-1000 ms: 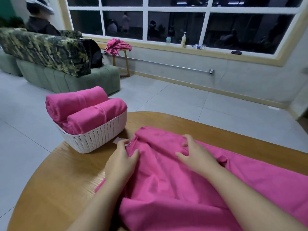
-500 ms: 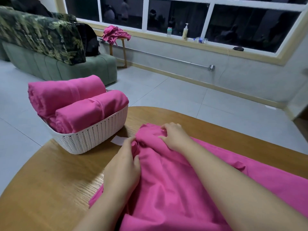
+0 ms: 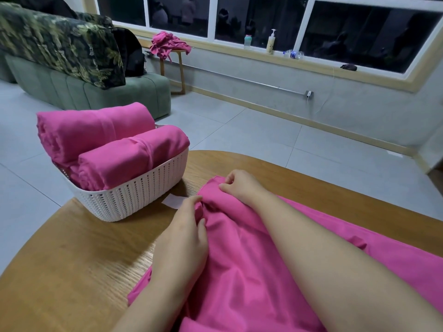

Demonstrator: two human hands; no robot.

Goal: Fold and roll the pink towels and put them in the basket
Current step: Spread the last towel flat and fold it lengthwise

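Your left hand (image 3: pixel 184 226) and right hand (image 3: pixel 242 188) both pinched the towel (image 3: pixel 251 271) (soft, limp, light) at its far edge

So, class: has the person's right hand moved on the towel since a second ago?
Yes. The right hand went from the towel's middle to its far corner, nearer the basket.

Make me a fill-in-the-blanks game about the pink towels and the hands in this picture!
1. The white basket holds ____ rolled pink towels.
2. The basket stands on a ____ table.
3. The left hand and right hand both pinch the far end of the unrolled ____.
4. More pink cloth lies on a stool beside the ____.

Missing words: two; wooden; towel; sofa
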